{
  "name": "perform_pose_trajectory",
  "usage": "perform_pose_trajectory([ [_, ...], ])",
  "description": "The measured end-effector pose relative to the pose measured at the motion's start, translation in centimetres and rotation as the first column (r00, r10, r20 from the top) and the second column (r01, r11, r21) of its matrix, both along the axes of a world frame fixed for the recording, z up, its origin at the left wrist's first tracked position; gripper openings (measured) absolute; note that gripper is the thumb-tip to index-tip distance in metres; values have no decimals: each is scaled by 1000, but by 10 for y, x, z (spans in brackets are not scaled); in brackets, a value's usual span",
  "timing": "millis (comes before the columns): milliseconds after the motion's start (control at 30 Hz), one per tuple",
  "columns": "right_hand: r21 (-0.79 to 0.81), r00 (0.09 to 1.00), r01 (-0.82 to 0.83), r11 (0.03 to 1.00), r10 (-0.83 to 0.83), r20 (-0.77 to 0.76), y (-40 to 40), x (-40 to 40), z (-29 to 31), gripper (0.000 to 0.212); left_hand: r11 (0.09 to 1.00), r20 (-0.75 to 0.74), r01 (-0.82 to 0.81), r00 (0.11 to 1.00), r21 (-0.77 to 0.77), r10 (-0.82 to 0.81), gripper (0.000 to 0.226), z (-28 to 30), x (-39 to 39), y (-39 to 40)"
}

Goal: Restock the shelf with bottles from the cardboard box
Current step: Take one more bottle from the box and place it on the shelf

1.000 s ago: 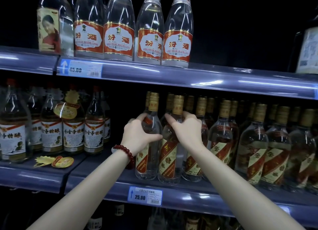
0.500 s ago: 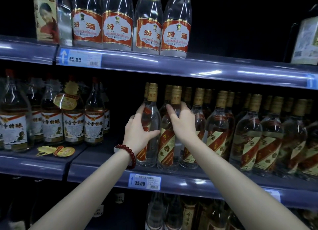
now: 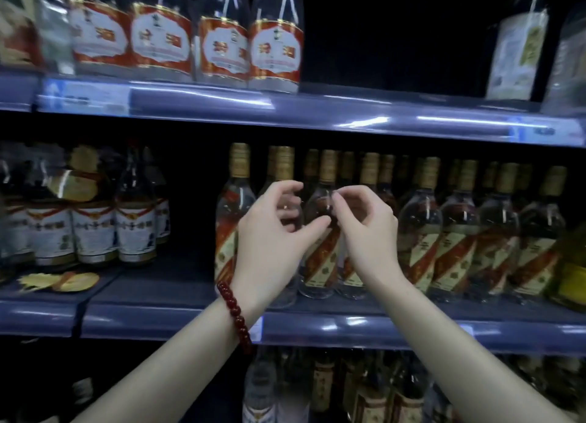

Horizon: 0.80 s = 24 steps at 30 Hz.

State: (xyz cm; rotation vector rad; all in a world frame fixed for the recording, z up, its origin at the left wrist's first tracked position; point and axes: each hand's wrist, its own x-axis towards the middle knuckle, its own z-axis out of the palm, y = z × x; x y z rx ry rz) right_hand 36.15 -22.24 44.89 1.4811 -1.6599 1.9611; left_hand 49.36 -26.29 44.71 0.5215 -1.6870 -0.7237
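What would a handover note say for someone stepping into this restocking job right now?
Left hand: open, fingers curled, gripping nothing, in front of the gold-capped bottles.
Right hand: open, empty, beside it.
Gold-capped bottles stand upright in rows on the middle shelf; the leftmost front bottle stands at the row's end.
Bare shelf space lies left of that row.
Cardboard box: not in view.
Left: fetch more bottles, fill the gap.

Clear glass bottles [image 3: 318, 251] with gold-wrapped necks and diagonal red-and-cream labels stand upright in a close row on the middle shelf [image 3: 317, 324], its blue front rail glossy. The leftmost bottle [image 3: 229, 219] stands at the row's end, with bare shelf to its left
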Motion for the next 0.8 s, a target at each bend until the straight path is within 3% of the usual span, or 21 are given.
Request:
perform_pose_trajectory([
  [167, 22, 995, 31, 999, -33, 89, 66, -50, -29, 9, 950, 91, 288, 950, 118, -299, 29, -23, -65, 49],
  [333, 75, 955, 197, 977, -209, 211, 146, -133, -80, 9, 845, 175, 461, 840, 271, -515, 19, -64, -160, 95],
  [533, 187, 829, 404, 895, -445, 340, 249, -228, -148, 12, 741, 265, 546, 704, 392, -659, 21, -121, -275, 168],
  [800, 422, 670, 545, 724, -679, 300, 358, -305, -234, 13, 576, 280, 572, 523, 584, -805, 20, -210, -390, 267],
])
